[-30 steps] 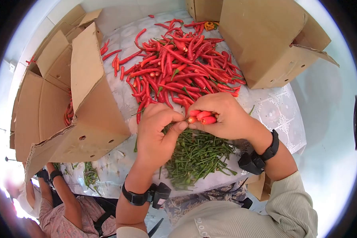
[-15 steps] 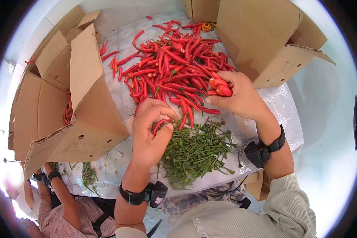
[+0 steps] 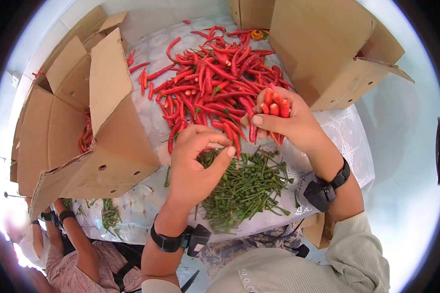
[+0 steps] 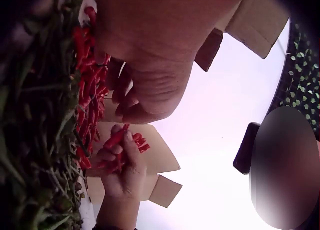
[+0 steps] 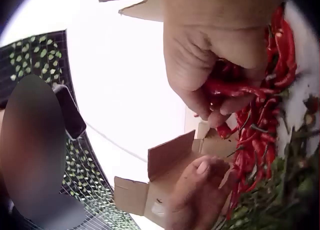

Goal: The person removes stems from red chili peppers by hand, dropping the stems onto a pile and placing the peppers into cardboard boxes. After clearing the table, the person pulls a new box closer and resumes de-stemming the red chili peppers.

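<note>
My right hand (image 3: 296, 122) grips a bundle of several red chilies (image 3: 275, 108), their pale cut ends showing. One longer chili (image 3: 252, 117) slants from its fingertips beside the bundle. In the right wrist view the fingers curl round red chilies (image 5: 230, 87). Lower and to the left, my left hand (image 3: 195, 163) has thumb and forefinger bent toward each other with a gap between their tips, right by a red chili at the near edge of the chili heap (image 3: 215, 73). Beneath both hands lies a pile of green stems (image 3: 247, 190).
An open cardboard box (image 3: 107, 151) with red chilies inside stands at the left, another cardboard box (image 3: 322, 53) at the right. A patterned plastic cover (image 3: 347, 132) lies over the table. At the lower left another person's arms (image 3: 80, 239) show. A yellow-orange pepper (image 3: 257, 34) lies at the back.
The hands were together at the chili bundle, then drew apart, the right moving up and right with it. A longer chili now shows at the right fingertips; the left hand has shifted slightly right.
</note>
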Available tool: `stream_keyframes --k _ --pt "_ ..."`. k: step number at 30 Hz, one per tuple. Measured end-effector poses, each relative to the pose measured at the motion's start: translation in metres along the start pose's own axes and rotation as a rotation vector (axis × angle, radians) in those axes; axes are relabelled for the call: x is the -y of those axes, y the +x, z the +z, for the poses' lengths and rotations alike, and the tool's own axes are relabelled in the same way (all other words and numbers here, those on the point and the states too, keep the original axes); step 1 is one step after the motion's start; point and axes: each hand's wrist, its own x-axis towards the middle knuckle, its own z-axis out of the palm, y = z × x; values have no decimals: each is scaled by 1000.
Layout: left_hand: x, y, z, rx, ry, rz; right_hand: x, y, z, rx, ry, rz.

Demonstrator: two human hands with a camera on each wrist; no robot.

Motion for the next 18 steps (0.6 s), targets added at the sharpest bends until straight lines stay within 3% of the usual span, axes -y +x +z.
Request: stream_keyframes --k 3,6,8,12,15,18 --pt "0 2 4 -43 -57 -6 4 -5 9 69 127 115" --pt "1 1 4 -9 -131 -24 -14 -4 15 167 303 53" --pt "4 0 3 53 -131 -23 -20 -5 21 130 372 56" --pt "5 -2 4 -44 -105 -27 -10 -7 25 85 440 97" --pt "2 -1 2 -137 41 14 -16 -2 11 52 460 18" --pt "-1 -1 0 -144 145 56 -8 -1 10 -105 323 12"
